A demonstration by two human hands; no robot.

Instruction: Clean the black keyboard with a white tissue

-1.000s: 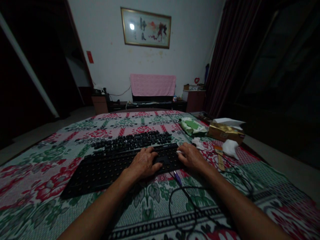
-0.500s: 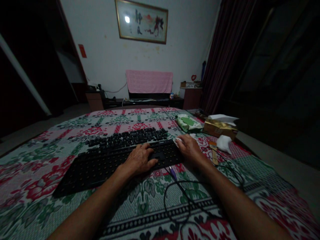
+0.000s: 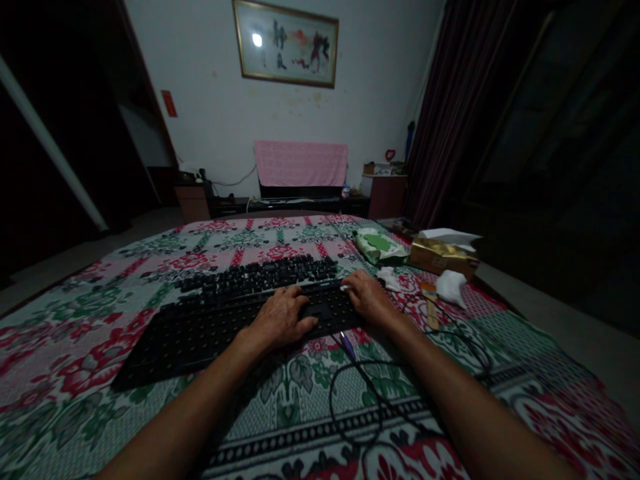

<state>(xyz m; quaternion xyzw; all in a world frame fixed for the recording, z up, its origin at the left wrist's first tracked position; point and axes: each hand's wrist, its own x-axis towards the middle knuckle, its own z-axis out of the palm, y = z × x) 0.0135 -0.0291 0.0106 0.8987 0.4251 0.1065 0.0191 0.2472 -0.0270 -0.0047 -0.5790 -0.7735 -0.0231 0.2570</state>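
A black keyboard base [image 3: 200,340] with its keycaps off lies slanted on the patterned tablecloth, rows of small studs showing. My left hand [image 3: 281,319] rests on it right of its middle, fingers stretched over the top and thumb apart. At its right end my right hand [image 3: 367,297] is closed, pinching a small white wad [image 3: 345,288] like tissue against the base's upper edge. Most of the wad is hidden by the fingers. Loose black keycaps [image 3: 270,272] lie in rows just beyond the base. A purple-handled tool [image 3: 347,345] lies at the near edge.
On the right are a green and white wipes pack [image 3: 377,245], a gold tissue box [image 3: 440,257], crumpled white tissues [image 3: 451,288] and a flat wooden brush [image 3: 431,310]. A black cable [image 3: 367,383] loops over the tablecloth near my right forearm.
My right hand has slid left along the upper edge of the keyboard base with the white wad. A crumpled tissue behind it shows more fully. My left hand stays in place.
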